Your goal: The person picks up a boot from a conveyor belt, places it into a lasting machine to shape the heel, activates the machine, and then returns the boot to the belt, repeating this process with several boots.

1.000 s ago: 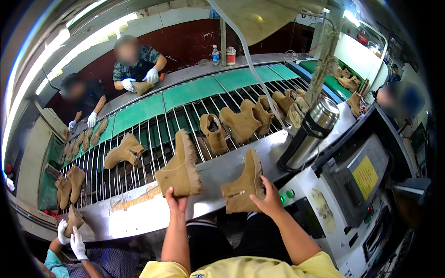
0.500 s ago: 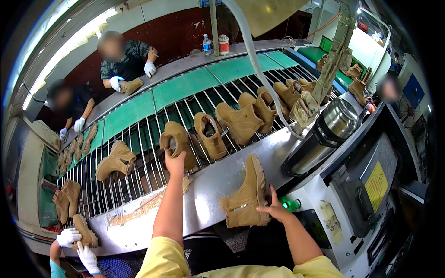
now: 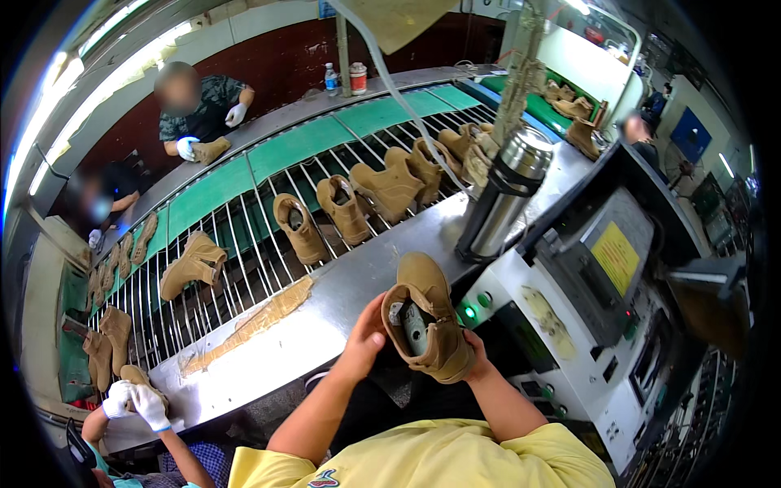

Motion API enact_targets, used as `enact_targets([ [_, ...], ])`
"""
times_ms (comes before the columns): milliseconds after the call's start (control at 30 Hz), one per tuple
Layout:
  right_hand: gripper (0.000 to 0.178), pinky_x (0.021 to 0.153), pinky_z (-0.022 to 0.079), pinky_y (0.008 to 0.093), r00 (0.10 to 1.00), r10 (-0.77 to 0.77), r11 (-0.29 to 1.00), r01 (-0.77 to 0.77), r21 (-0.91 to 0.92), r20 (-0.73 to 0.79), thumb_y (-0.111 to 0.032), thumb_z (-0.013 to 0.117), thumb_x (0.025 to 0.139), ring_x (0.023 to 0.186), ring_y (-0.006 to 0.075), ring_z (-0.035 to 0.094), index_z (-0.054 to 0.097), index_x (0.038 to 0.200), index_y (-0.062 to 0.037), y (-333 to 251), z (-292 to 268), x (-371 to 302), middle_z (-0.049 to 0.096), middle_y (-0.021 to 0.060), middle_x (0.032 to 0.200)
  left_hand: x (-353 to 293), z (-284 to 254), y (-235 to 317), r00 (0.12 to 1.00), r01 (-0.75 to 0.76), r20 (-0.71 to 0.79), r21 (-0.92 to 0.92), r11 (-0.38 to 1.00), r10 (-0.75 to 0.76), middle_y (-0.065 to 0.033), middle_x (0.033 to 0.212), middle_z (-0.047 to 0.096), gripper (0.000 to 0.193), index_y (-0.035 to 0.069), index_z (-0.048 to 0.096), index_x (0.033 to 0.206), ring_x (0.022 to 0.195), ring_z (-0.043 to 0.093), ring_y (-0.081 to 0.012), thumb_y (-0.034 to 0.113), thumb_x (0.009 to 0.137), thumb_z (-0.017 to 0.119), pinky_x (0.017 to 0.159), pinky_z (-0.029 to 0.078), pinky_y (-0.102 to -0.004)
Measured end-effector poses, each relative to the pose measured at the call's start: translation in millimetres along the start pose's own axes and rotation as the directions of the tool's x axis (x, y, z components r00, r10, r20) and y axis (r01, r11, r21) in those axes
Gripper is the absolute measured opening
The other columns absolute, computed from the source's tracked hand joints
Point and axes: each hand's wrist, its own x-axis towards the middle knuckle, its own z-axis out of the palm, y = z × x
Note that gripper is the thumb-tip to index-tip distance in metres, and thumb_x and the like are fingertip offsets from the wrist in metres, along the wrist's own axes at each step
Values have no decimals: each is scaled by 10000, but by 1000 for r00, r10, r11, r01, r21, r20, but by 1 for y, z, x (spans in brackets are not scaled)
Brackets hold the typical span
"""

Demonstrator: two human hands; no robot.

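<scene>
Left hand [image 3: 364,339] and right hand [image 3: 477,358] grip 1 tan boot [image 3: 442,333], its opening upward. A steel thermos [image 3: 502,199] stands nearby.

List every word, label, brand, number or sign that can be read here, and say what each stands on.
None is clear enough to quote.
Yellow label on the machine: print too small to read.
Bottle: label too small to read.
Red-and-white can: markings too small to read.
Blue panel: no text can be made out.
Shirt: coloured emblem; no words legible.
Held boot: pale patches inside; no text can be made out.
</scene>
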Motion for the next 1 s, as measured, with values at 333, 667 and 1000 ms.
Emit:
enact_targets([
  [333,842,1093,294,450,911,-413,905,407,-123,-24,-183,552,735,1332,304,358,185,1489,-108,-8,67,-154,290,128,1493,-18,120,30,908,-170,418,397,902,-13,-144,1255,559,421,-21,586,1173,1174,518,-235,-81,756,579,993,383,-327],
  [667,1109,926,411,316,77,-958,283,382,-880,-275,-58,742,363,984,212,546,401,1417,-103,-67,67,-383,579,52,1023,-4,82,-101,934,166,169,575,801,-315,-71,842,672,160,-43,650,933,823,643,-141,-86,820,545,757,502,-243],
  [1000,920,933,440,342,-342,-923,344,-535,-772,-175,-174,747,513,1114,299,571,440,1379,-124,-294,49,-534,581,194,1227,14,-123,-156,710,399,-704,375,837,-23,-11,606,487,105,35,571,908,402,365,-53,134,908,536,349,262,-211],
])
